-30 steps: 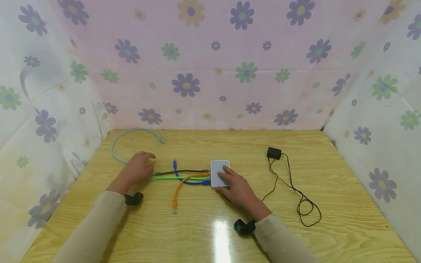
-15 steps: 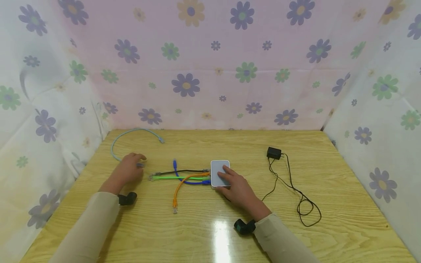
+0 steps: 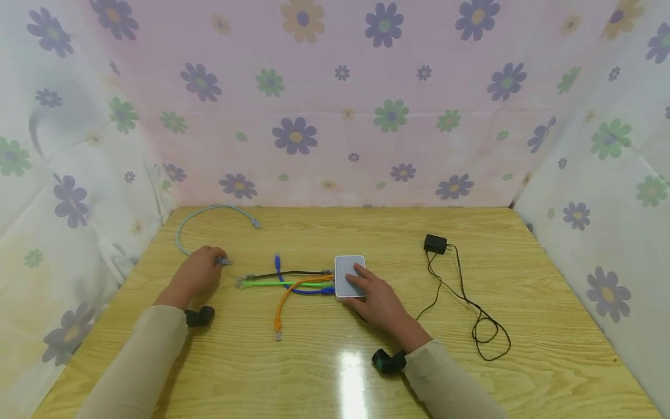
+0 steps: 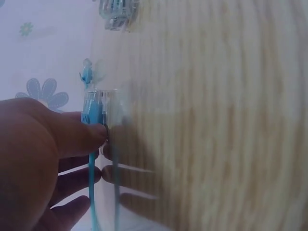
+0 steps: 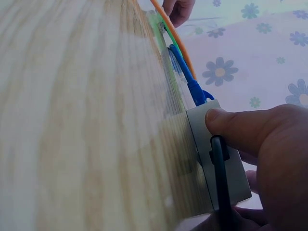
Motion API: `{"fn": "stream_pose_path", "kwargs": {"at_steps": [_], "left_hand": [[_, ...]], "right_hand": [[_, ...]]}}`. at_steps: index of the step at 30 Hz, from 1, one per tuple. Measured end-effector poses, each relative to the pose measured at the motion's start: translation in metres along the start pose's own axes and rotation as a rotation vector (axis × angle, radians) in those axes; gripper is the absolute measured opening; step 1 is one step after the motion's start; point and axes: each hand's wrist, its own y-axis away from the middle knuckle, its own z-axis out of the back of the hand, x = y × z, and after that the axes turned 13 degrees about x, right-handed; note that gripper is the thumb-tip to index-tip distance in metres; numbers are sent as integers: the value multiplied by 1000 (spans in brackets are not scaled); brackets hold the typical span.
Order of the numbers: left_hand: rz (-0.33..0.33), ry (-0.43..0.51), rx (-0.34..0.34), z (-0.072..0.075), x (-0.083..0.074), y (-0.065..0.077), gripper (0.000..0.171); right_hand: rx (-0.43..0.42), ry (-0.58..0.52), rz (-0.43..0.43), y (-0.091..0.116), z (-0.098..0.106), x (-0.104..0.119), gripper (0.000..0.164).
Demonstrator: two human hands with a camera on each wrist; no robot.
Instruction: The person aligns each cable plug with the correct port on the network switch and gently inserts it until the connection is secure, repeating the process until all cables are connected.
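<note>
My left hand pinches one plug of a light blue Ethernet cable at the table's left side. In the left wrist view the thumb presses against this clear-ended plug. The cable curves back to its other plug, lying loose. My right hand grips a small white network switch, with fingers over its top and the thumb on its near side. At the switch's left side are the ends of a black cable, a green cable, an orange cable and a blue cable.
A black power adapter lies to the right, its thin cord looping over the wooden table. In the right wrist view a black power lead runs from the switch's near side. Flowered cloth encloses the table.
My left hand has moved left, away from the black and green cable ends, and taken hold of the light blue cable's near plug. My right hand stays on the switch.
</note>
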Motion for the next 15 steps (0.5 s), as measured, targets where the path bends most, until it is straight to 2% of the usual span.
{"fn": "stream_pose_path", "kwargs": {"at_steps": [7, 15], "left_hand": [[-43, 19, -23, -7, -1, -7, 24], [-69, 55, -35, -12, -19, -10, 27]], "right_hand": [[-3, 7, 0, 0, -1, -1, 55], [-1, 7, -2, 0, -2, -2, 56]]}}
